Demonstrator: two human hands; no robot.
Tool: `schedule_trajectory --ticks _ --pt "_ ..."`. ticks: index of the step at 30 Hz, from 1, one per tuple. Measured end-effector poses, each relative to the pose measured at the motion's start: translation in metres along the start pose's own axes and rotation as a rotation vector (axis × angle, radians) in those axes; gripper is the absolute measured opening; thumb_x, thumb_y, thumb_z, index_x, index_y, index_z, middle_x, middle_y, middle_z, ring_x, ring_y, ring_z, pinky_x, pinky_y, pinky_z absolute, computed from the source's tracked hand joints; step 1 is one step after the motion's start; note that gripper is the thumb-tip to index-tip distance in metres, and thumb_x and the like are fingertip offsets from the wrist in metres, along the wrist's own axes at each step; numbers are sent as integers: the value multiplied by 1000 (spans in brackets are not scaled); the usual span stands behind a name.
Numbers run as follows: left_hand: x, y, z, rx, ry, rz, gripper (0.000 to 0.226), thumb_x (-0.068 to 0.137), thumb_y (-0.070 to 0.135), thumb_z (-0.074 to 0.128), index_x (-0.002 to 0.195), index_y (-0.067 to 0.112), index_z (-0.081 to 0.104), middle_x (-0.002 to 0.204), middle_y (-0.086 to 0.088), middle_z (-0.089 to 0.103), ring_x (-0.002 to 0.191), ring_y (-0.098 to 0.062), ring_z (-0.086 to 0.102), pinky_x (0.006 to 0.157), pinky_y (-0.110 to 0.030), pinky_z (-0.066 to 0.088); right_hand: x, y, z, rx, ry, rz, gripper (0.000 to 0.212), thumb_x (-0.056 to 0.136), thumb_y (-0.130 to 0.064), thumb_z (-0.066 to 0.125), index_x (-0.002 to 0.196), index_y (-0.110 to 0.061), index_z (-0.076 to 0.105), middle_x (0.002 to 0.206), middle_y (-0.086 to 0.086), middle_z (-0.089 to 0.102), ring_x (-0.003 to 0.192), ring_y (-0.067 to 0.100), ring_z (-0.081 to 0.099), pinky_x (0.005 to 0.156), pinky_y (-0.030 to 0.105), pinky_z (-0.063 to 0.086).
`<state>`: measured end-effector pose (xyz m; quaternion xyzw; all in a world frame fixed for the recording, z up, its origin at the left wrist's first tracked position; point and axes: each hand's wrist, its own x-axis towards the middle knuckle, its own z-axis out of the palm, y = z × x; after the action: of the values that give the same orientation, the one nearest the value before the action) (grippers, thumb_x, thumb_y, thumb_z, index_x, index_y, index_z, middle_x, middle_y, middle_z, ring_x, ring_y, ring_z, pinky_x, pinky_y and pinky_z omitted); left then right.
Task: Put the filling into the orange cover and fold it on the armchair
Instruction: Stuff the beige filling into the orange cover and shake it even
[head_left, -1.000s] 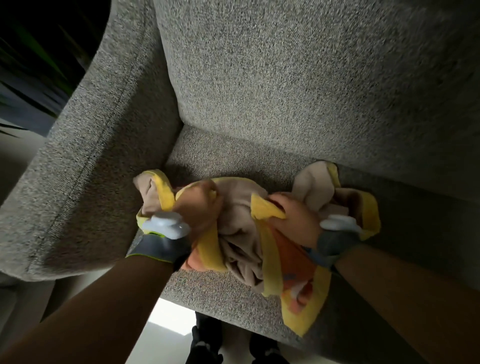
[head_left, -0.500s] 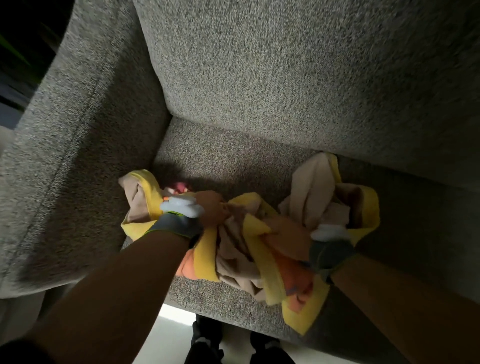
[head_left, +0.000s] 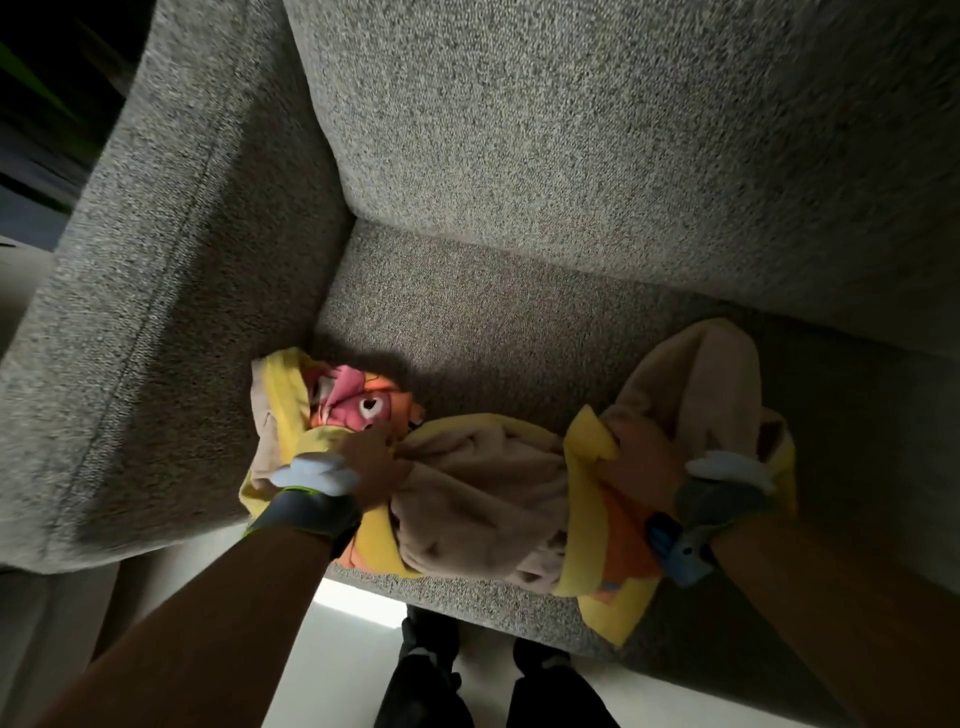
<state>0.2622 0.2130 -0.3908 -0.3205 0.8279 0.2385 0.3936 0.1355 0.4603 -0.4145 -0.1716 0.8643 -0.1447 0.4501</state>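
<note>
Versus 0.5 s ago: hands are farther apart and the bundle is pulled out wider across the seat. More beige shows between them, and the pink print at the left end is now exposed.

Left hand (head_left: 371, 465) has its fingers curled into the yellow hem of the orange cover (head_left: 626, 551), just below the pink print (head_left: 353, 402). Right hand (head_left: 641, 462) is clenched on the cover's yellow edge, fingertips buried in the folds.

The print is blurry and cartoon-like; I can't make out any lettering.

The cover is orange with a wide yellow border, bunched and crumpled. The filling (head_left: 478, 499) is beige fleece, partly inside; a lump sticks out beyond the right hand. All of it lies on the front of the grey armchair (head_left: 493, 322) seat, with one yellow corner hanging over the front edge.
</note>
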Motion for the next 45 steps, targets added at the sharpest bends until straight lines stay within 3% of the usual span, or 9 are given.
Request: schedule_trajectory --ticks 3,12,16,20,23,27,33,41,45 --pt "5 -11 15 6 50 34 45 86 24 57 127 10 43 118 -20 60 106 -36 57 71 -29 34 10 -7 7 -30 -107 -134 62 82 -40 43 124 6 50 132 23 47 126 37 41 108 33 28" --pt "16 -16 31 -34 143 92 42 85 21 55 124 9 43 116 -19 60 105 -36 57 78 -33 39 55 -26 18 -150 -396 25 63 83 -17 64 134 -4 29 127 14 45 116 31 49 83 32 43" --pt "10 -15 31 -123 200 113 42 82 25 54 118 7 48 106 -17 62 100 -36 58 69 -28 32 49 -21 23 -199 -420 3 42 76 -22 68 111 -8 49 100 8 50 99 28 53 90 43 48" --pt "-4 -14 22 -150 206 139 11 85 22 56 93 21 49 74 5 49 95 -34 59 67 -27 30 14 -26 0 -199 -277 -16 51 82 -25 65 121 -3 40 111 8 45 100 23 47 82 31 39" --pt "-38 -4 0 -202 285 156 33 82 31 63 108 13 53 101 -12 61 101 -35 57 79 -33 40 -37 -33 -30 -213 -104 -67 62 80 -55 46 116 -5 48 115 11 52 103 28 51 92 34 41" --pt "-89 26 -48 -225 405 237 43 85 35 61 121 14 53 122 -14 55 114 -32 53 94 -33 39 -107 -56 -86 -86 177 -81 55 85 -20 60 134 -8 39 126 14 55 115 31 53 93 32 41" --pt "-171 78 -134 -224 595 372 35 84 38 59 115 21 56 117 -6 61 105 -25 58 81 -27 40 -178 -91 -178 -141 535 -238 40 86 -31 54 125 -20 50 130 7 50 116 29 55 91 35 44" --pt "-260 130 -206 -207 616 582 49 85 31 61 131 26 45 127 -2 57 95 -21 61 84 -24 43 -268 -123 -248 -313 668 -567 40 74 -16 60 114 -17 54 110 8 50 94 34 61 75 45 52" --pt "-305 169 -216 -49 560 808 65 78 35 67 137 29 40 138 0 51 122 -18 51 100 -22 36 -304 -145 -272 -374 705 -680 44 70 -20 49 113 -23 51 108 4 47 90 30 60 72 47 51"
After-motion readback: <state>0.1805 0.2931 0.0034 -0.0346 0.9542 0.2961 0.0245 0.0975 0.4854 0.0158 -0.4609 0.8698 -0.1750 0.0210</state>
